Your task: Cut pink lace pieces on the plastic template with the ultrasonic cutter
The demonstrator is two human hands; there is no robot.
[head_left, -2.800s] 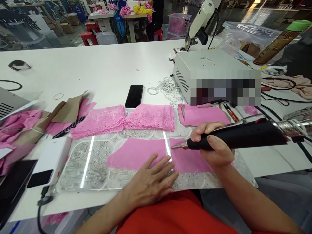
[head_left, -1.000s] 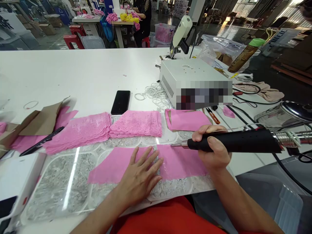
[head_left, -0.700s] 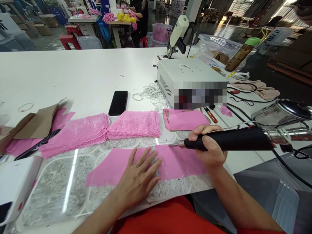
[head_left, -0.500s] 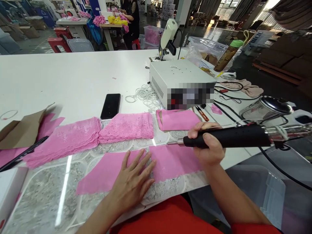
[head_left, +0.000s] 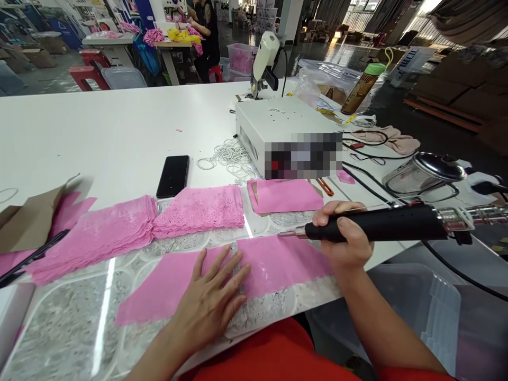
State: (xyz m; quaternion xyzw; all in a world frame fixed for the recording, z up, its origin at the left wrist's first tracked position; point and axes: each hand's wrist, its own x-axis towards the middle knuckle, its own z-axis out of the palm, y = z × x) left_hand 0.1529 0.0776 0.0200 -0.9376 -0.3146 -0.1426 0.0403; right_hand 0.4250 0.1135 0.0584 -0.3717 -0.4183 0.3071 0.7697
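Observation:
My left hand lies flat with fingers spread on a pink fabric piece that has a slanted left side. Its fingertips reach the left edge of a second pink piece. My right hand is wrapped round a black corded handpiece with a thin metal tip, held nearly level. That tip points left at the upper edge of the second piece; whether it touches the cloth I cannot tell. Behind lie two stacks of pink lace-like pieces, one on the left and one in the middle.
A pale metal box stands behind, near loose white cord and a black phone. Pink pieces lie before the box. Right are a lidded glass pot and black cables. Black scissors lie left. A person sits far back.
The handpiece's tip has moved a little to the right along the upper edge of the second pink piece. My left hand stays flat on the fabric. The whole view has shifted slightly.

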